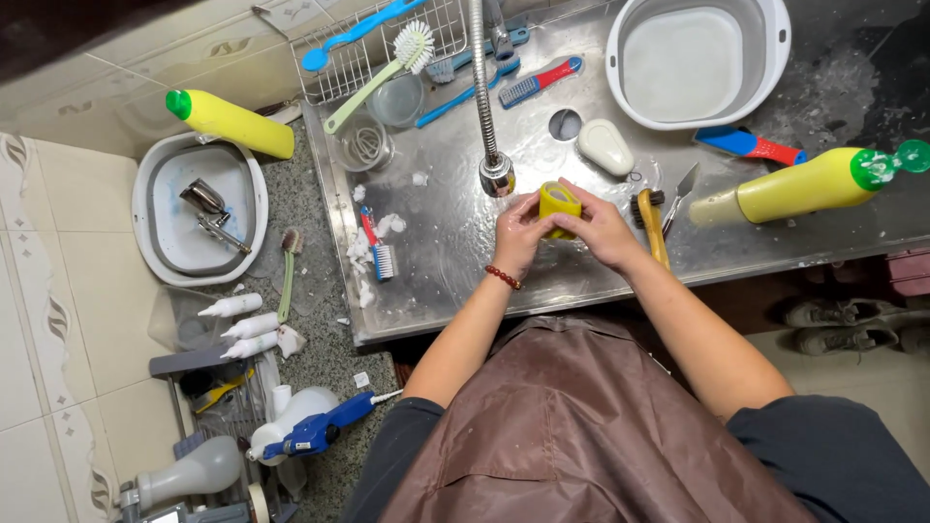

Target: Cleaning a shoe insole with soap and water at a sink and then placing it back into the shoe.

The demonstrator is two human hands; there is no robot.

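Note:
Both my hands meet over a stainless steel sink tray (pixel 455 261), just below the nozzle of a flexible metal faucet (pixel 495 174). Between them is a small yellow object (pixel 559 200), roughly cylindrical. My left hand (pixel 520 235), with a red bead bracelet at the wrist, grips it from the left. My right hand (pixel 601 230) holds it from the right. I wear a brown apron (pixel 572 426).
A grey-white basin (pixel 697 60), brushes, a white soap-shaped block (pixel 605 145) and a yellow bottle (pixel 809 182) lie on the tray. Left: another yellow bottle (pixel 232 121), a basin with metal parts (pixel 199 208), squeeze bottles, a wire rack (pixel 378 44). Shoes on the floor at right.

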